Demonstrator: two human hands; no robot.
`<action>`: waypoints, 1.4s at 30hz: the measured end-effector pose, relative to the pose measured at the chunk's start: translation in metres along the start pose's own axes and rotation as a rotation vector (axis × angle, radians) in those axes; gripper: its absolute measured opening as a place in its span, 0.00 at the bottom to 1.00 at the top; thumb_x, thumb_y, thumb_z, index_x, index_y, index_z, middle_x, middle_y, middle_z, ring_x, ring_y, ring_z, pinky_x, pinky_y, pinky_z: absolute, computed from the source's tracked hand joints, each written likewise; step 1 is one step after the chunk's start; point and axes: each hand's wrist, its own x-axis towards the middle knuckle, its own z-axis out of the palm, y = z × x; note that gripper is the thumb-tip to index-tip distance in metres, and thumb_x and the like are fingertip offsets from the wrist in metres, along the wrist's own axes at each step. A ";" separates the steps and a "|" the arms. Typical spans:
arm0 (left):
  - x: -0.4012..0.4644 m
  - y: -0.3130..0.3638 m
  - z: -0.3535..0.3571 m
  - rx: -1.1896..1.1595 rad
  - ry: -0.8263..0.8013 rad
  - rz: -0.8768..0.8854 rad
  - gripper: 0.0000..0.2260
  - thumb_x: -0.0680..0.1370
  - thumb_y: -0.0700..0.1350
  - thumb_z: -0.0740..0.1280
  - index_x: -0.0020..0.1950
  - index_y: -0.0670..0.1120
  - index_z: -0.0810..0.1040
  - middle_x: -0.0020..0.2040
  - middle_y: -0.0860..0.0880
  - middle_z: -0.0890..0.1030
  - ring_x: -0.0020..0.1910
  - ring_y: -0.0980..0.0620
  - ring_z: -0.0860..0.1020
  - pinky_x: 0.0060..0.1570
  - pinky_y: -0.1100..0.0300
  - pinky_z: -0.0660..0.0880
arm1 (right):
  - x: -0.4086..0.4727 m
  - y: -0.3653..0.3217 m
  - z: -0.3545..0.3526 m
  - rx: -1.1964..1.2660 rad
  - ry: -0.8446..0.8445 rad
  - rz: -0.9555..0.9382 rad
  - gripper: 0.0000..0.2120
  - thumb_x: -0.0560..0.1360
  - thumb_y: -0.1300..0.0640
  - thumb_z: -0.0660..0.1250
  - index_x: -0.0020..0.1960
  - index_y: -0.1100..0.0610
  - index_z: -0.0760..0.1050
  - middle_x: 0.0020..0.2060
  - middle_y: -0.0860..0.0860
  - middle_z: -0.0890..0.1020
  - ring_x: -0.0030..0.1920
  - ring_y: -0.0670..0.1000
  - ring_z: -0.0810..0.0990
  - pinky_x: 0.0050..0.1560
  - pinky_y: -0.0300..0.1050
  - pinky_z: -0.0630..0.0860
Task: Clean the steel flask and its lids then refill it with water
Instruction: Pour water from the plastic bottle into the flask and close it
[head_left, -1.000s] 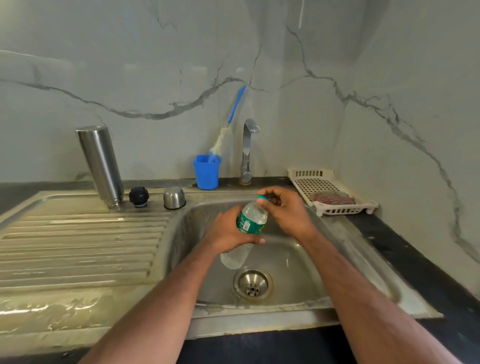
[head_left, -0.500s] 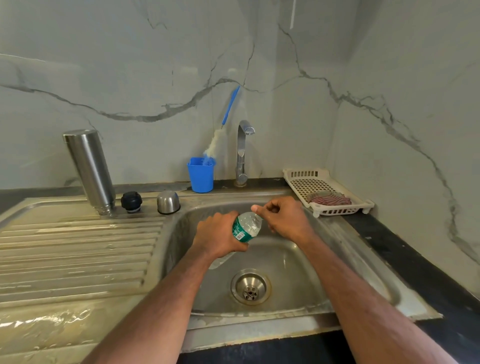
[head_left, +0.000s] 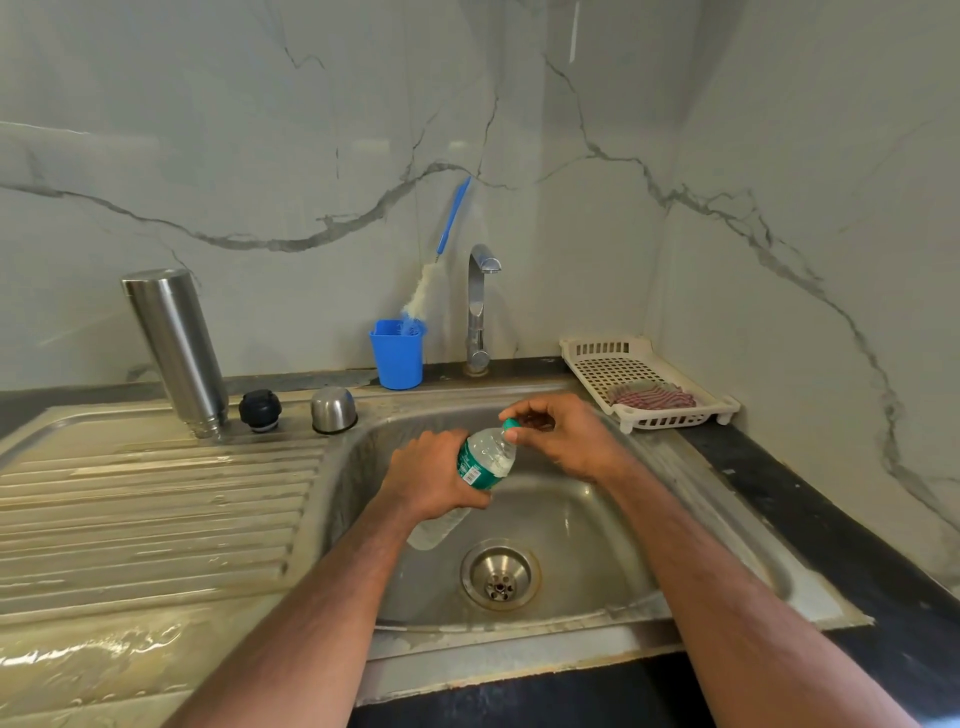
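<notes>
The steel flask (head_left: 176, 348) stands upside down on the drainboard at the back left. Beside it sit its black inner lid (head_left: 260, 410) and its steel cap (head_left: 333, 410). Over the sink basin (head_left: 587, 530), my left hand (head_left: 431, 478) grips a clear plastic water bottle (head_left: 483, 460) with a green label, tilted with its neck up and to the right. My right hand (head_left: 561, 434) pinches the bottle's green cap (head_left: 511, 425) between thumb and fingers.
A blue cup (head_left: 397, 356) holding a bottle brush (head_left: 439, 270) stands by the tap (head_left: 480, 312). A white plastic tray (head_left: 644, 379) with a striped cloth sits at the back right. The ribbed drainboard (head_left: 130, 519) is wet. Dark counter runs along the right.
Both hands and the bottle have stayed over the basin, with the bottle tilting lower. My right hand's fingers have shifted on the cap.
</notes>
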 end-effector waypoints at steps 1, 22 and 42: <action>0.000 -0.001 0.000 -0.006 -0.005 0.002 0.30 0.64 0.62 0.79 0.61 0.55 0.77 0.52 0.57 0.82 0.50 0.56 0.79 0.54 0.52 0.79 | -0.001 0.001 -0.003 0.057 -0.025 -0.005 0.11 0.75 0.62 0.74 0.57 0.52 0.83 0.51 0.43 0.84 0.52 0.40 0.81 0.50 0.34 0.79; 0.002 0.006 0.008 -0.077 -0.037 -0.004 0.30 0.64 0.60 0.81 0.62 0.55 0.76 0.54 0.57 0.82 0.51 0.57 0.79 0.53 0.54 0.78 | -0.005 0.010 -0.006 0.205 -0.032 0.047 0.14 0.75 0.59 0.74 0.60 0.48 0.83 0.57 0.45 0.82 0.58 0.46 0.79 0.56 0.40 0.78; 0.022 0.134 0.036 -0.554 -0.026 0.072 0.22 0.62 0.51 0.85 0.51 0.54 0.82 0.45 0.58 0.85 0.45 0.61 0.83 0.53 0.55 0.82 | -0.104 0.095 -0.146 -0.577 0.444 0.475 0.04 0.73 0.52 0.76 0.47 0.49 0.82 0.48 0.50 0.84 0.49 0.51 0.82 0.49 0.43 0.78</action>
